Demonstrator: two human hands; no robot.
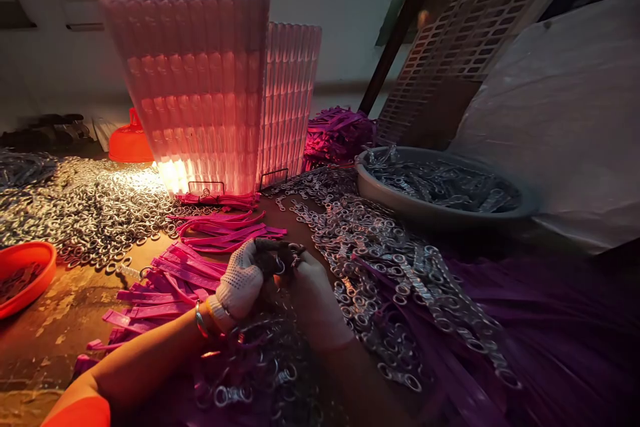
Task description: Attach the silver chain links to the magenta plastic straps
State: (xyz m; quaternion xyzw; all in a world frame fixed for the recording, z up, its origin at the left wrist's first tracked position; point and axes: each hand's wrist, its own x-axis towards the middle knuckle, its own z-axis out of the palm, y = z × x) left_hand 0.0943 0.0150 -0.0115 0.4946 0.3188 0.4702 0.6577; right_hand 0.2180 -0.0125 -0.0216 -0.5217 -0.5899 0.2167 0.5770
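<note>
My left hand (243, 283), in a white dotted glove with dark fingertips, is closed in a pinch around a small metal ring piece (278, 265). Right beside it, my right hand (315, 293), also gloved, has its fingers closed at another shiny metal ring (296, 251). The fingertips of both hands meet, and dark shadow hides much of what is between them. Purple-pink straps (187, 270) lie fanned out under and left of my left wrist. Silver double-ring metal connectors (380, 260) are heaped to the right of my right hand, and some lie below both hands.
Clear plastic moulded trays (195, 87) stand upright at the back, lit red by a lamp (131, 140). A large basin (445, 210) of metal parts sits at right. More rings (95, 200) and an orange bowl (47, 267) are at left. Purple straps (545, 327) spread at right.
</note>
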